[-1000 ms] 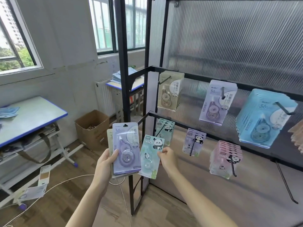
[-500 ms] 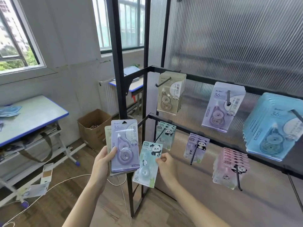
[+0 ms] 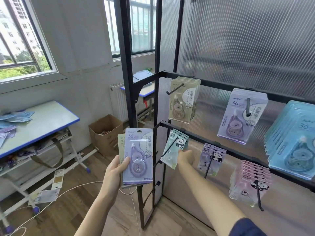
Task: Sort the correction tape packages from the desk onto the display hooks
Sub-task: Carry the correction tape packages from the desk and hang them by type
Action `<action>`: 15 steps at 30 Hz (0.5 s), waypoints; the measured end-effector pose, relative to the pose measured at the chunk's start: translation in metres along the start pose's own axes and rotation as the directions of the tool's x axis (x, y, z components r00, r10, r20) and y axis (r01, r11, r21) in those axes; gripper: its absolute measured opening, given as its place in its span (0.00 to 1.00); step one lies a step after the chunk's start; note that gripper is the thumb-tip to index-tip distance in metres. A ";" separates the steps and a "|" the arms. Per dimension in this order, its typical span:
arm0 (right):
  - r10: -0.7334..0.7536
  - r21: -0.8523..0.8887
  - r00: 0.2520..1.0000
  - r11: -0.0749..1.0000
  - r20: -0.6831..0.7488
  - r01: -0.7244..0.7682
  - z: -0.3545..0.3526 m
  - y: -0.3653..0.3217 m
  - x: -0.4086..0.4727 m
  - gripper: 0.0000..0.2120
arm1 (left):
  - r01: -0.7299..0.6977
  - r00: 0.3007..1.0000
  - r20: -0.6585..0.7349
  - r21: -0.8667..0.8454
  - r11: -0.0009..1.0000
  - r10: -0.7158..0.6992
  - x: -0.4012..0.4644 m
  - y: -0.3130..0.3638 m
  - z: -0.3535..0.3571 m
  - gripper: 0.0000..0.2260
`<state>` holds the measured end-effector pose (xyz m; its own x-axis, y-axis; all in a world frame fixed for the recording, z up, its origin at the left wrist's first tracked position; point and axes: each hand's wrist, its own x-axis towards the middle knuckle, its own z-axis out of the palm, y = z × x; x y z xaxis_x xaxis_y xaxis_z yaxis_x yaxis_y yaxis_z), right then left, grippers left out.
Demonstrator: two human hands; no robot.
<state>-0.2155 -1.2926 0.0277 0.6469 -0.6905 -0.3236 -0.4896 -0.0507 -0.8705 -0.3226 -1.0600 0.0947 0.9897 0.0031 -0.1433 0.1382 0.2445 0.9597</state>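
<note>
While the right hand (image 3: 185,156) pinches a green panda pack (image 3: 172,155) at centre frame, that pack sits against the green stack (image 3: 180,139) on the leftmost lower hook (image 3: 170,146); can't tell if its hole is on the hook yet. Left hand (image 3: 115,169), lower centre, grips a fan of packs, purple pack (image 3: 138,157) in front, beige one behind. More packs lie on the desk (image 3: 51,120) at far left. Other hooks, right of frame: beige stack (image 3: 183,101), purple stack (image 3: 238,116), blue stack (image 3: 293,138), purple panda stack (image 3: 211,155), pink panda stack (image 3: 248,181). Risks: letting go before the hole seats drops the pack to the floor; the hook slopes, so a half-threaded pack could slide off; the left grip is one-sided, so the fan may slip.
</note>
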 end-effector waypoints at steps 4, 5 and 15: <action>0.060 0.011 0.998 0.998 0.001 -0.060 -0.004 -0.002 0.001 0.16 | -0.012 1.000 0.018 -0.002 1.000 0.012 -0.001 0.003 0.001 0.09; 0.071 0.027 0.997 0.997 0.009 -0.071 -0.006 -0.001 -0.001 0.17 | -0.011 1.000 0.023 0.000 1.000 0.011 -0.001 0.003 0.002 0.09; -0.346 0.224 0.889 0.931 0.300 0.287 -0.079 -0.004 -0.103 0.08 | -0.046 0.986 0.159 -0.012 0.999 0.047 -0.016 0.009 0.022 0.11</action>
<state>-0.3261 -1.2780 0.0939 0.9199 -0.3798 -0.0980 -0.1397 -0.0837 -0.9866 -0.3362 -1.0792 0.1108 0.9885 -0.1398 -0.0573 0.0919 0.2554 0.9624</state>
